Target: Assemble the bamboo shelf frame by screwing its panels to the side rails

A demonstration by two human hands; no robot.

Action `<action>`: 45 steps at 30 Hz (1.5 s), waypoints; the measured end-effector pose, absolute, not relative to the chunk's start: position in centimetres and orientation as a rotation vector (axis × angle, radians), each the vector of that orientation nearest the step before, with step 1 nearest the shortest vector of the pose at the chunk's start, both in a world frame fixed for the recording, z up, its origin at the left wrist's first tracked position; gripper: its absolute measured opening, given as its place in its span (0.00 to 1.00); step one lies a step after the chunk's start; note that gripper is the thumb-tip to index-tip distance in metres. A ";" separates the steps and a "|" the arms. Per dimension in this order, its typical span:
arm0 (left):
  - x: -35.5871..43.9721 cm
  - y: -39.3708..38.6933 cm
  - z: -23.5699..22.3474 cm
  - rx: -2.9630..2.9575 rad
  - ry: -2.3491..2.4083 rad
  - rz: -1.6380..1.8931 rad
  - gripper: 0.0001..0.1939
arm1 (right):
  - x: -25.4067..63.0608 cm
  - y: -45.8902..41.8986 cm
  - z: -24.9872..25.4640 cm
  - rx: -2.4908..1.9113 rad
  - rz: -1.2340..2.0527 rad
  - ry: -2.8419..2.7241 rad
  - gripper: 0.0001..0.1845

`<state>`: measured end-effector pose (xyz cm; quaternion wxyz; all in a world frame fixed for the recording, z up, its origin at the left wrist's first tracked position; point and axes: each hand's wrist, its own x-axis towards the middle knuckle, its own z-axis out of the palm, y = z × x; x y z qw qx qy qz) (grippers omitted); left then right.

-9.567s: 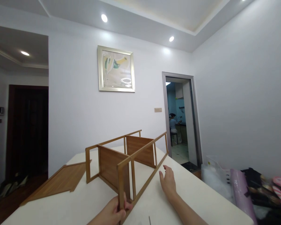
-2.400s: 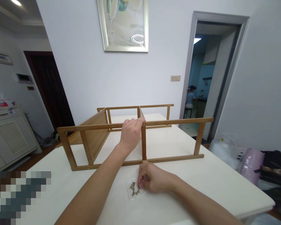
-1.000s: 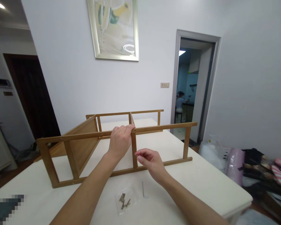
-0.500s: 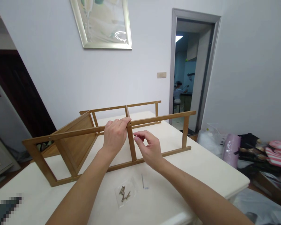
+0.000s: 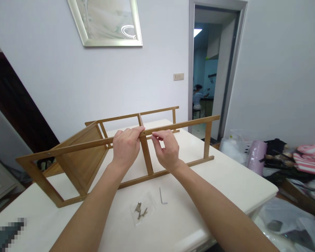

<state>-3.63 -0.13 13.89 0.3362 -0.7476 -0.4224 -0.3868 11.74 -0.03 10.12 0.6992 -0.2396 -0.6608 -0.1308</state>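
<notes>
Wooden frame point(image 5: 147, 155) is lying on its side on the tabletop point(image 5: 236, 185), beyond some loose screws point(image 5: 138, 207). The left hand point(image 5: 126, 145) is gripping its near upper rail point(image 5: 194, 121); the right hand point(image 5: 168, 148) is pinching its fingertips together beside the hole point(image 5: 144, 133), any held part being too small to confirm. Fastener insertion is apparently starting; the next move is calling for alignment. Against the earlier picture, the right hand is sitting higher, at rail level.

Your left hand point(image 5: 126, 145) covers part of the near upper rail point(image 5: 194, 122). Whether your right hand point(image 5: 157, 135) pinches anything is too small to tell. The top edge crops the framed picture point(image 5: 106, 26); the bottom edge, your forearms point(image 5: 90, 206). Pixelation obscures a dark object point(image 5: 6, 233) lower left and the distant person's point(image 5: 196, 99) head.
</notes>
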 end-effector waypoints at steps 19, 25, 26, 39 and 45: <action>-3.3 0.0 13.8 -1.928 -1.092 -1.062 0.15 | 10.7 0.5 10.1 -0.516 -0.368 -1.504 0.05; -3.3 0.0 13.7 -1.951 -1.114 -1.074 0.15 | 10.7 0.5 10.2 -0.426 -0.385 -1.488 0.08; -3.3 0.1 13.7 -1.958 -1.114 -1.074 0.15 | 10.6 0.5 10.2 -0.422 -0.383 -1.494 0.08; -3.3 0.1 13.6 -1.961 -1.095 -1.084 0.15 | 10.5 0.6 10.2 -0.466 -0.311 -1.477 0.08; -3.2 0.2 13.6 -1.973 -1.104 -1.075 0.14 | 10.3 0.5 10.3 -0.483 -0.257 -1.439 0.08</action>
